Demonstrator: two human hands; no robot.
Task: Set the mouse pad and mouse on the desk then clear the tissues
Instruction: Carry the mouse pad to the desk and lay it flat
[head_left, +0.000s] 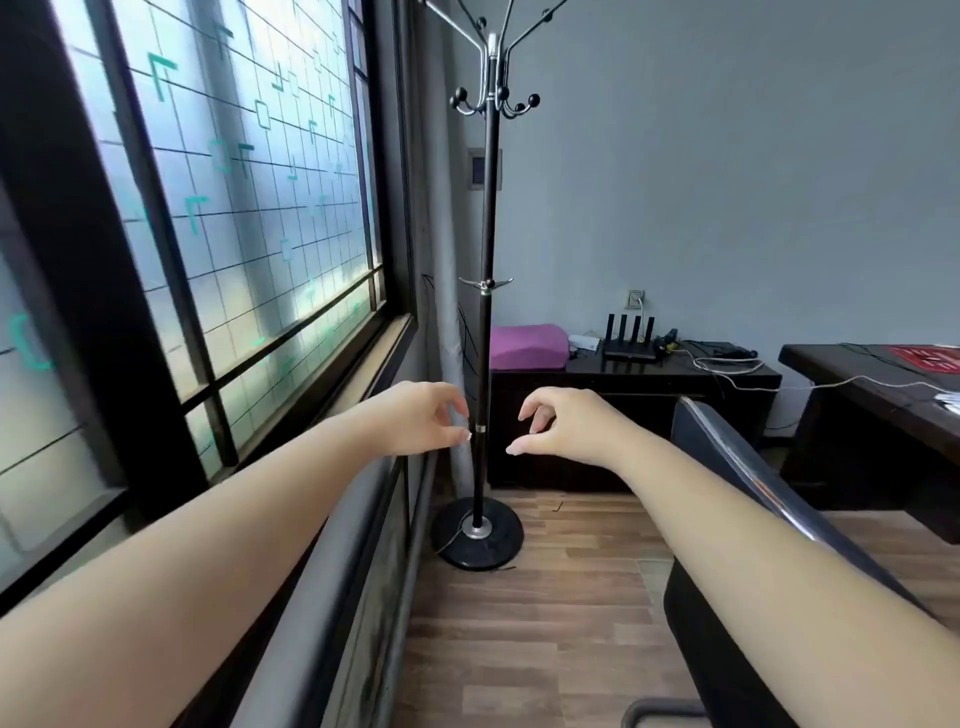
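Note:
Both my arms reach forward at chest height. My left hand (426, 418) and my right hand (558, 426) hang in the air on either side of a coat stand's pole, fingers loosely curled, holding nothing. The dark desk (852, 374) shows only at the far right edge. A red mat-like thing (932, 358) lies on it, and something white (948, 399) sits at its near edge; I cannot tell what they are. No mouse is in view.
A black coat stand (485, 291) with a round base (478, 532) stands straight ahead on the wood floor. A window and sill run along the left. A low dark cabinet (623, 410) carries a purple cushion (527, 345), a router (628, 338) and cables. A black chair back (727, 457) is on my right.

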